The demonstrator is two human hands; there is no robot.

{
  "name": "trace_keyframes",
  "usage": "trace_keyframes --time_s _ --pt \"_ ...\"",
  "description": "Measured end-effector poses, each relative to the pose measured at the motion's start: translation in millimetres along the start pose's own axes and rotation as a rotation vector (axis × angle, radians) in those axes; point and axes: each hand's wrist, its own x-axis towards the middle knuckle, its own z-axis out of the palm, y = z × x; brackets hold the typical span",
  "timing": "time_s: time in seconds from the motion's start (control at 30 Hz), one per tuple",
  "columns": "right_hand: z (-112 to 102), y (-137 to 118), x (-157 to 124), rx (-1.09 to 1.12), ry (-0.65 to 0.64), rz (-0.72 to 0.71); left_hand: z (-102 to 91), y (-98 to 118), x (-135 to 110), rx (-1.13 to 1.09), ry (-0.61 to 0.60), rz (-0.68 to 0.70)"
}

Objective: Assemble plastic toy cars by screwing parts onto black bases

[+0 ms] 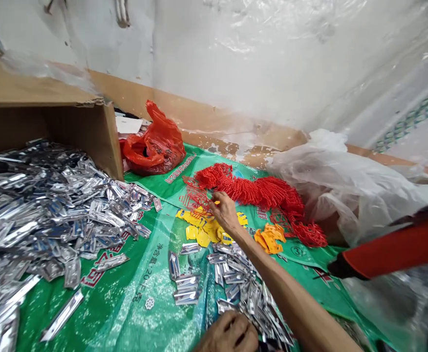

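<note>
Right hand [224, 211] at yellow tags [205, 231]; fingertips bunched, I can't tell if pinching. Left hand [230, 333] curled beside silver metal pieces [236, 274], hold hidden. Tags probably light, bendy: I'd take edges. Metal likely stiff, slippery: long sides. Red netting [260, 190] could snag; more room leftward, over green sheet [120, 305].

The picture is bright, and the light seems to come from above. The shiny metal pieces [232, 264] glint white. The green sheet [115, 313] has glossy spots, and so does the plastic on the wall [272, 73]. Inside the box [111, 142] it is dark. The red tool [400, 239] looks blurry. Things near the edges look stretched.
</note>
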Motion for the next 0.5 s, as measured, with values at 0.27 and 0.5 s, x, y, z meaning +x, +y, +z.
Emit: trace_keyframes --time_s 0.27,0.5 --pt "-128.3 39.7 -182.0 0.189 0.205 0.166 -75.0 -9.0 9.0 -0.394 -0.113 -0.180" --pt "-150.3 12.3 -275.5 -0.153 0.277 -0.047 -80.6 -12.5 1.6 -0.507 -0.093 -0.262"
